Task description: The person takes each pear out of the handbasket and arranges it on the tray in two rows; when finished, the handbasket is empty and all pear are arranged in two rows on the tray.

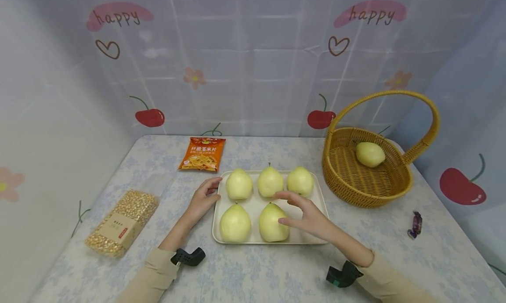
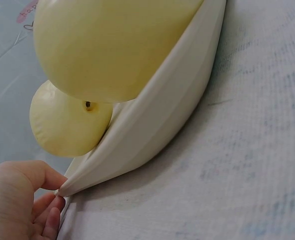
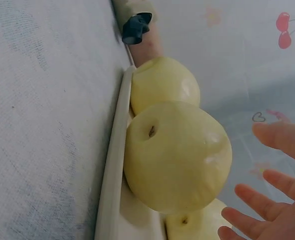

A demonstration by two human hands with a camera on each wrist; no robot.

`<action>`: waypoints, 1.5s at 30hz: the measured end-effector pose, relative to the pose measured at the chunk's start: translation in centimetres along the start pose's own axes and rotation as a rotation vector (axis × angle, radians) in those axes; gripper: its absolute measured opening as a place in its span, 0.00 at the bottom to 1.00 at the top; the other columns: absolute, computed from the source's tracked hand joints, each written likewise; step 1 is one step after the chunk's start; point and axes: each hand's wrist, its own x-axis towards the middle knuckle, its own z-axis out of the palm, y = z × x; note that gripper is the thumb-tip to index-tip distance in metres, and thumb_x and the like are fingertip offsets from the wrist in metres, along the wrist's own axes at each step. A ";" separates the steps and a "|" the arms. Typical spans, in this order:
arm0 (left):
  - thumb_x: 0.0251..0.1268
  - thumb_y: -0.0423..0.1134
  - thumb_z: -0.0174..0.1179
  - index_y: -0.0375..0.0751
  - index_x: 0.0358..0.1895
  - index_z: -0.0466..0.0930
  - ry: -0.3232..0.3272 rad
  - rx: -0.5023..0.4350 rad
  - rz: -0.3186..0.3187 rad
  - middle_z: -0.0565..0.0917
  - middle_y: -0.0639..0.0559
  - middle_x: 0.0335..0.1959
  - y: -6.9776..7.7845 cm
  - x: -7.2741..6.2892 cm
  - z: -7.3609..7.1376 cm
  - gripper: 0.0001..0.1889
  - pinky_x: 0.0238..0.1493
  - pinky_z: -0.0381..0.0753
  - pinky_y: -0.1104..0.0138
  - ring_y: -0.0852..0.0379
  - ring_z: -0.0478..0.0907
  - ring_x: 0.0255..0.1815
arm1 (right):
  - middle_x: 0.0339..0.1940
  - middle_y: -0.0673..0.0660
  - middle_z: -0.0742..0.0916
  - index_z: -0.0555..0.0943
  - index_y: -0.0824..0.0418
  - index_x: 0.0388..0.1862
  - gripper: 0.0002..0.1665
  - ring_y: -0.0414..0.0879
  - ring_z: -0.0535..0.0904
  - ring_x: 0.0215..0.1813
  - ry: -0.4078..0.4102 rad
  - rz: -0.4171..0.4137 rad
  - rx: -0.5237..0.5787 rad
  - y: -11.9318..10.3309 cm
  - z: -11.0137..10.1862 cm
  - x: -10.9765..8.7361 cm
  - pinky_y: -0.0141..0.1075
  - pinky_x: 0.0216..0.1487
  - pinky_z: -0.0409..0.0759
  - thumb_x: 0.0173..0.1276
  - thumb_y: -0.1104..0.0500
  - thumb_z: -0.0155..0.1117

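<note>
Several pale yellow-green pears stand in two rows on a cream tray (image 1: 304, 236) in the head view. My left hand (image 1: 202, 202) is at the tray's left side; the left wrist view shows its thumb and fingers pinching the tray rim (image 2: 67, 186). Over the right end of the tray, my right hand (image 1: 310, 217) hovers with spread fingers beside the front right pear (image 1: 270, 226). Seen from the right wrist, a gap separates those fingers (image 3: 257, 202) from the nearest pear (image 3: 180, 157), and the palm holds nothing.
A wicker basket (image 1: 365, 200) with a tall handle stands at the back right, one pear (image 1: 370, 154) inside. An orange snack bag (image 1: 203, 154) lies behind the tray. Corn kernels in a clear pack (image 1: 122, 224) lie at left, a purple-wrapped candy (image 1: 415, 225) at right.
</note>
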 end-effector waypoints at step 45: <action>0.61 0.26 0.55 0.39 0.66 0.69 0.017 0.014 0.036 0.71 0.40 0.63 -1.0 0.4 0.2 0.27 0.65 0.67 0.50 0.44 0.70 0.61 | 0.35 0.37 0.86 0.82 0.51 0.42 0.07 0.29 0.81 0.40 0.662 0.239 0.254 5.6 -21.4 1.2 0.19 0.39 0.77 0.67 0.60 0.61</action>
